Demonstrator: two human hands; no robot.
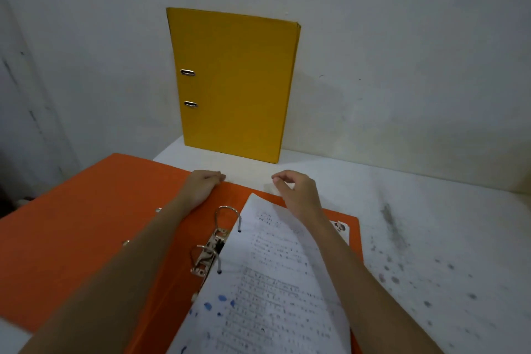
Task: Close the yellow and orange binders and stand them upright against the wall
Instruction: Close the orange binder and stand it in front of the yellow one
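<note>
The yellow binder [234, 83] is closed and stands upright against the wall, at the back of the table. The orange binder [86, 227] lies open and flat in front of me, its metal ring mechanism [211, 247] exposed. A stack of printed sheets [267, 282] sits on its right half. My left hand [202, 185] rests palm down at the far edge of the orange cover, fingers curled over it. My right hand [296, 192] hovers above the top of the sheets, fingers loosely bent and holding nothing.
The white table [431, 238] is stained with dark spots on the right. A pale wall [373, 52] runs along its back edge. The orange cover hangs past the table's left edge.
</note>
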